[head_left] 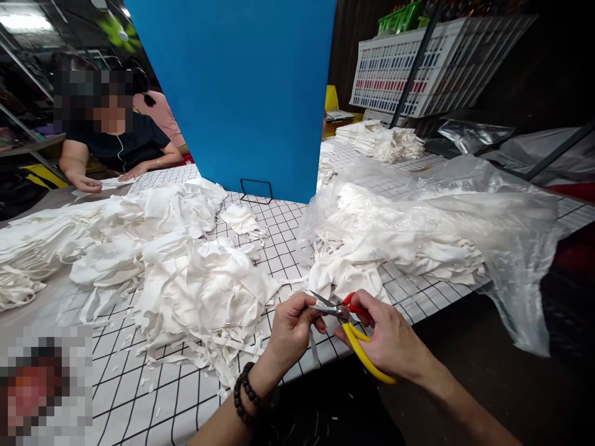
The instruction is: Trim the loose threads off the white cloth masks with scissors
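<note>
Right hand (393,341): closed around the yellow-handled snips (346,322), blades open, at the near edge of the grid-patterned table (279,248).
Left hand (292,328): fingers pinched on a thin white strip (313,347) beside the blades.
Cloth pile (199,291): left of the snips.
Plastic bag (441,217): beyond them, to the right.

The counter (283,244), covered in a black-gridded white sheet, carried heaps of white fabric pieces (186,279), a clear plastic bag (465,210) and a blue board (246,93).
</note>
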Available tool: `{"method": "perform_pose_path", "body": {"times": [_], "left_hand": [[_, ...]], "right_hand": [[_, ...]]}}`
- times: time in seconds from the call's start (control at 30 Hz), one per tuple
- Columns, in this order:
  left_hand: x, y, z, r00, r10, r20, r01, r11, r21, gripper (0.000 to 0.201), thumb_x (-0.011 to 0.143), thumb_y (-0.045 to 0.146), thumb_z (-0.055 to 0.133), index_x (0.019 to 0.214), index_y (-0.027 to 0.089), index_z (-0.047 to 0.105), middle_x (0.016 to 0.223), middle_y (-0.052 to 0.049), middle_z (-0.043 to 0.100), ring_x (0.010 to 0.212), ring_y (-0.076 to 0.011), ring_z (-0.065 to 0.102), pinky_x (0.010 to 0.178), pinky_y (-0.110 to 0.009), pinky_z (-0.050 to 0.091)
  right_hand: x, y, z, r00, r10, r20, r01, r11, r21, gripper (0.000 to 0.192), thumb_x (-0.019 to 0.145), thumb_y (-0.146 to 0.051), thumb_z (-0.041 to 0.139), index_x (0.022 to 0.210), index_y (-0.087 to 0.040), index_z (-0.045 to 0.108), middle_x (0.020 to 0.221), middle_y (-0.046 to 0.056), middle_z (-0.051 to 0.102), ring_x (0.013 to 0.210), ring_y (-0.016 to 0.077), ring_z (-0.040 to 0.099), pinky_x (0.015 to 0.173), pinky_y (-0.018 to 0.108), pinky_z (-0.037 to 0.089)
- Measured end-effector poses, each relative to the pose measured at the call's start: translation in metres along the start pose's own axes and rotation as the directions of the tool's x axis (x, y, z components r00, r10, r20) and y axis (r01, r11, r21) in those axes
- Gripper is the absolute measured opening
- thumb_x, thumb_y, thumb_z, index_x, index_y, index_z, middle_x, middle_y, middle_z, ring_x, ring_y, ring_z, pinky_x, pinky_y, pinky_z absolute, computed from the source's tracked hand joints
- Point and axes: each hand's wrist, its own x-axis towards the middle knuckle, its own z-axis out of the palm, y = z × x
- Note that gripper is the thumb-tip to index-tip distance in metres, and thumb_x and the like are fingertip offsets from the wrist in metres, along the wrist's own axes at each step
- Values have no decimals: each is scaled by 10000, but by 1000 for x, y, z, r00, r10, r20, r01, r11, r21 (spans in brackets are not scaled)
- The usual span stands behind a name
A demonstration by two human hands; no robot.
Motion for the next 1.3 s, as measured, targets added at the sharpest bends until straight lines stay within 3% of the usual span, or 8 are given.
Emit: {"method": "perform_pose_path", "body": {"times": [0.43, 0.67, 0.83, 1.03, 1.13, 1.3], "left_hand": [[2, 4, 0, 1000, 8, 18, -8, 999, -33, 184, 887, 261, 587, 740, 152, 604, 642, 5, 575, 490, -106, 594, 514, -228, 483], [3, 5, -1, 999, -7, 43, 10, 999, -51, 188, 880, 273, 604, 744, 145, 625, 695, -5, 586, 501, -89, 589, 492, -205, 493], [3, 5, -2, 997, -59, 51, 63, 994, -87, 224, 867, 315, 621, 729, 138, 620, 707, -17, 604, 498, -86, 580, 476, -203, 498], [3, 5, -2, 992, -117, 55, 123, 986, -114, 256, 837, 364, 656, 728, 133, 633, 699, -18, 616, 485, -86, 571, 463, -204, 486], [3, 4, -2, 988, -144, 45, 150, 977, -155, 281, 817, 383, 679, 707, 129, 630, 689, -19, 624, 474, -87, 569, 458, -211, 484], [12, 6, -16, 992, -115, -59, 101, 975, -196, 284, 795, 400, 708, 721, 140, 619, 673, -21, 658, 529, -110, 603, 552, -242, 516]], "right_hand": [[2, -2, 2, 1000, 25, 10, -25, 1000, 10, 265, 749, -416, 663, 824, -251, 469, 643, -53, 534, 565, 139, 488, 525, 241, 353], [2, 1, 4, 998, 50, -40, -54, 993, -107, 274, 734, -450, 664, 768, -250, 481, 565, -66, 517, 508, 133, 471, 517, 240, 328], [2, 5, 3, 998, 29, -48, -37, 982, -186, 301, 748, -487, 645, 731, -247, 464, 527, -68, 489, 478, 130, 440, 503, 241, 293], [5, 3, 6, 999, -4, -42, -2, 986, -166, 315, 737, -490, 658, 745, -247, 459, 518, -77, 481, 468, 124, 446, 498, 236, 286], [7, 9, 12, 998, 4, -57, -10, 994, -110, 356, 733, -480, 664, 676, -237, 409, 507, -75, 459, 458, 113, 410, 479, 233, 284], [16, 35, 16, 990, 113, -83, -90, 964, 249, 310, 763, -467, 655, 739, -239, 447, 616, -39, 553, 530, 130, 501, 484, 226, 369]]}}
